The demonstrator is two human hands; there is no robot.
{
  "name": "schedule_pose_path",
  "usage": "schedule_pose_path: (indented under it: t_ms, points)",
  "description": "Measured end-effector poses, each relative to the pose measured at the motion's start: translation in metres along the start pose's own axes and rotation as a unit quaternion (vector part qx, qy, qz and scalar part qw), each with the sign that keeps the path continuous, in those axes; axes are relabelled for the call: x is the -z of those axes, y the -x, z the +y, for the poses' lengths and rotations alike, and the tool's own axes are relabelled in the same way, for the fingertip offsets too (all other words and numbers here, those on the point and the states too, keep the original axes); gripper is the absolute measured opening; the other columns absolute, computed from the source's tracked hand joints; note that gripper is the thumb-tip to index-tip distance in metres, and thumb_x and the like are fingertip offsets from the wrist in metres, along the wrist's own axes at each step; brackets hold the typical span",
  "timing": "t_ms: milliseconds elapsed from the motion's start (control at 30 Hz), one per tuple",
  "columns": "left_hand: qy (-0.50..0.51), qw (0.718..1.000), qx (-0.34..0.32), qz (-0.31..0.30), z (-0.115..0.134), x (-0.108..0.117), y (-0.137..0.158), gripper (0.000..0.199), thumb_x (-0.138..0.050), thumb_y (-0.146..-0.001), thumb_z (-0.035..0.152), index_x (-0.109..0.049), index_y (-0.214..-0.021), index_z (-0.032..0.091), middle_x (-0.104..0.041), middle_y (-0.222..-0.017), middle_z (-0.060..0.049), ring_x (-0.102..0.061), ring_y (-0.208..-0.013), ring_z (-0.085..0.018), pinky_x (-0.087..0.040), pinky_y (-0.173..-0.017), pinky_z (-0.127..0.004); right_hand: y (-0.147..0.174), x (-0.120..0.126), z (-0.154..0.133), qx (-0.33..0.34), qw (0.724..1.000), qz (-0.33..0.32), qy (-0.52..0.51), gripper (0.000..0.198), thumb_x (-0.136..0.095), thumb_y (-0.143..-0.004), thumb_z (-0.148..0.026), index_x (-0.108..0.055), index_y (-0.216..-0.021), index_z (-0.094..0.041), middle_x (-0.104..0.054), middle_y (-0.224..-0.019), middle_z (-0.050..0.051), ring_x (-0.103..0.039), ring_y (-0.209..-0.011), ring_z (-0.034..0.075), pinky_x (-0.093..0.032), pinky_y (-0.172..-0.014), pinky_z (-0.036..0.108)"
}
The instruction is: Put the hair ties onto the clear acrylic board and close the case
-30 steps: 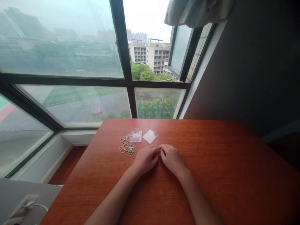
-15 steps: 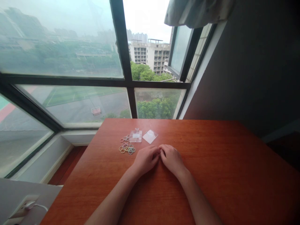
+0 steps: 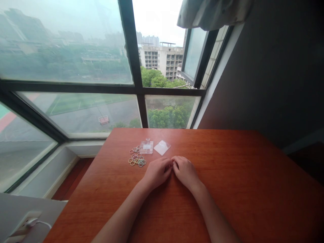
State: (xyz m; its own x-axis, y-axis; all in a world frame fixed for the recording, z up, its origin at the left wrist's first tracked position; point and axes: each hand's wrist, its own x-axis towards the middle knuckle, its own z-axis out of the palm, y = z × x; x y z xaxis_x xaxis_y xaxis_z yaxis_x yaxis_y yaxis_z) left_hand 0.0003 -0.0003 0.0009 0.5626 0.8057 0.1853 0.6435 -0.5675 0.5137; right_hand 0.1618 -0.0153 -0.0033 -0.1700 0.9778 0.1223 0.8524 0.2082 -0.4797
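Note:
My left hand (image 3: 157, 170) and my right hand (image 3: 185, 170) rest on the wooden table (image 3: 227, 162), fingertips meeting in the middle. The fingers of both are curled inward and closed; whether anything small lies between them is hidden. Beyond the left hand sits a clear plastic box (image 3: 146, 147) with a small transparent piece on top. Right of it lies a square clear lid or plate (image 3: 162, 147), tilted like a diamond. Several small pale-coloured rings (image 3: 137, 160), like hair ties, are spread loosely left of my left hand, some overlapping.
The table's far edge runs along a dark-framed window (image 3: 141, 89). At the right rises a dark wall (image 3: 273, 74). A grey-white cloth (image 3: 212, 15) hangs at the top. Low on the left, a white plug (image 3: 32, 222) with a cable sits in a wall socket.

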Motion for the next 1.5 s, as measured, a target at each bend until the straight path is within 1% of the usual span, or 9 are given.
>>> schedule_pose_path:
  t_ms: [967,1300,1433,1500]
  points:
    - [-0.003,1.0,-0.001,0.002,0.0006,0.0008,0.0002,0.01,-0.047,-0.086,0.017,-0.056,-0.085,0.02,-0.062,-0.085,-0.001,-0.055,-0.073,-0.013,-0.037,-0.065,-0.022,0.0006,-0.0028,0.002,0.014,1.0,0.021,0.0,0.019,-0.045,-0.089,-0.014,-0.06,-0.085,-0.023,-0.068,-0.088,0.001,-0.06,-0.084,0.017,-0.038,-0.075,0.025]
    - [-0.005,1.0,0.001,0.0,0.0013,0.0021,0.0,0.009,-0.048,-0.086,0.018,-0.056,-0.084,0.02,-0.062,-0.083,-0.001,-0.057,-0.074,-0.014,-0.038,-0.066,-0.022,-0.0004,-0.0026,0.0016,0.008,1.0,0.015,0.002,0.019,-0.044,-0.09,-0.014,-0.061,-0.087,-0.023,-0.069,-0.09,0.002,-0.06,-0.086,0.017,-0.038,-0.075,0.025]
    - [-0.003,1.0,-0.002,-0.001,0.0022,0.0006,0.0008,0.01,-0.049,-0.085,0.017,-0.058,-0.086,0.021,-0.063,-0.084,-0.001,-0.058,-0.074,-0.013,-0.039,-0.066,-0.021,-0.0008,-0.0021,0.0012,0.007,1.0,0.012,0.001,0.019,-0.044,-0.09,-0.014,-0.062,-0.087,-0.022,-0.069,-0.091,0.002,-0.06,-0.087,0.017,-0.038,-0.076,0.025]
    - [-0.007,1.0,0.0,0.007,0.0035,0.0035,0.0012,0.012,-0.049,-0.086,0.018,-0.06,-0.086,0.021,-0.064,-0.082,-0.001,-0.058,-0.071,-0.012,-0.039,-0.064,-0.021,-0.0006,-0.0017,0.0006,0.008,1.0,0.013,0.001,0.02,-0.044,-0.09,-0.015,-0.062,-0.087,-0.022,-0.069,-0.09,0.002,-0.06,-0.086,0.017,-0.038,-0.076,0.025]
